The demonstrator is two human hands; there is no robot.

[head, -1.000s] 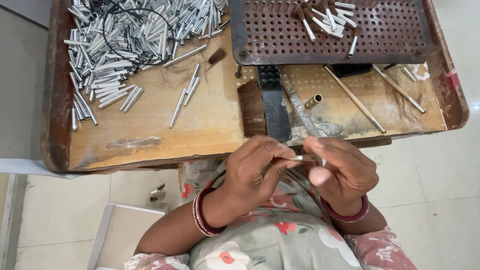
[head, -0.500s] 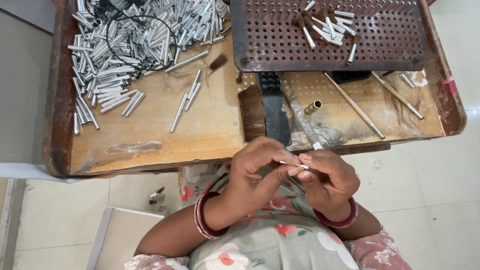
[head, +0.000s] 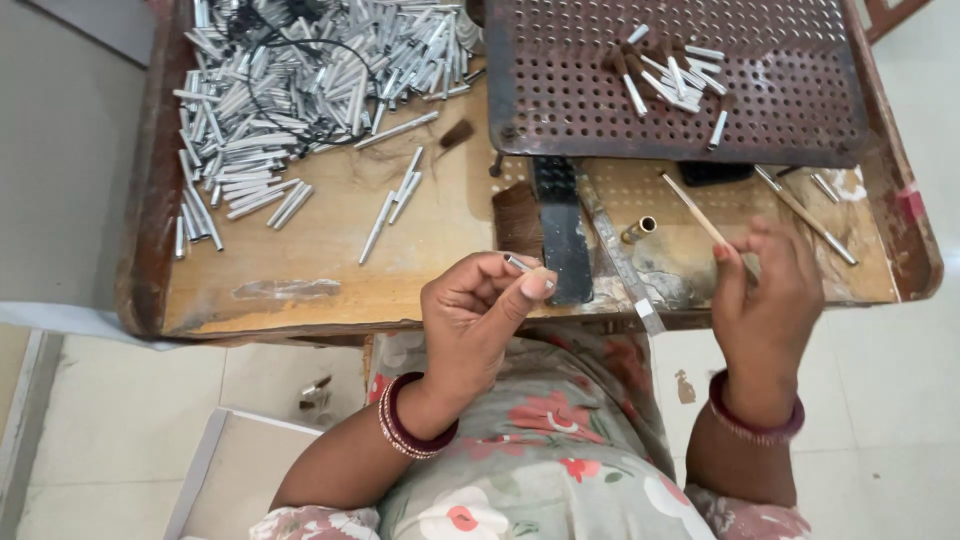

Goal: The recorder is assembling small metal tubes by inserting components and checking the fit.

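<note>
My left hand (head: pixel 478 312) is raised over the tray's front edge and pinches a short silver metal tube (head: pixel 519 264) between thumb and fingertips. My right hand (head: pixel 765 292) is apart from it to the right, fingers spread, with nothing visibly in it. Its fingertips are at the near end of a thin wooden stick (head: pixel 692 207) lying on the tray; I cannot tell if they touch it. A big heap of the same silver tubes (head: pixel 290 90) fills the tray's far left.
The wooden tray (head: pixel 140 250) has raised rims. A brown perforated metal plate (head: pixel 560 90) at the back right carries several bristle-tipped tubes (head: pixel 670 70). A black comb-like tool (head: pixel 560 235), a brown bristle tuft (head: pixel 518 220), a small brass tube (head: pixel 640 230) and a metal strip (head: pixel 622 262) lie near the front.
The hands were together over my lap, both working on the small tube. Now they have parted: the right hand has moved right and up to the tray, and the left keeps the tube.
</note>
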